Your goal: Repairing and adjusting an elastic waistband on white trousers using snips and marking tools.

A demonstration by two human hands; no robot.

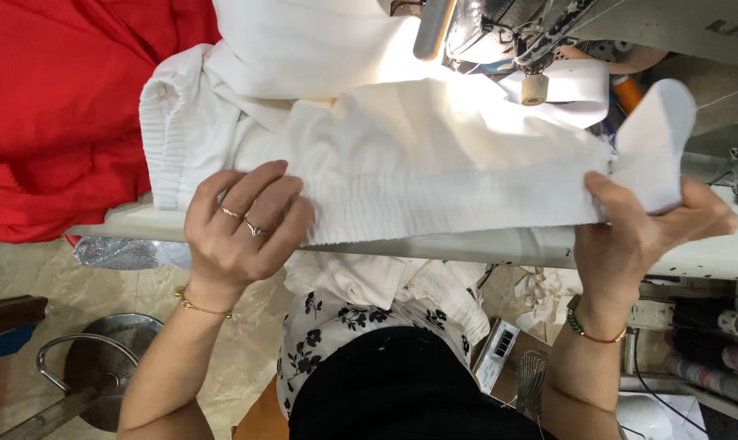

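I see my left hand lying palm-down on the white garment, fingers curled over its ribbed hem and gripping it at the near edge of the sewing table; two rings show on the fingers and a thin gold bracelet on the wrist. My right hand is well apart from the left, at the other end of the same hem; its thumb presses on top and the fingers close underneath, pinching the fabric, with a loose white flap standing up just beyond the knuckles. Between my two hands the hem runs taut and nearly straight, overhanging the table edge a little towards me; more of the garment hangs below the left hand into my lap. Beyond the right hand, up and slightly inward, the sewing machine head crowds the fabric; a small cork-coloured knob sits just beyond the thumb, so room there is tight. Out past the left hand, a ribbed cuff bulges at the garment's far corner; beyond it lies the red cloth, touching the white pile. Below the left wrist the floor opens out, with a metal stool standing there; below the right wrist thread spools fill a shelf.
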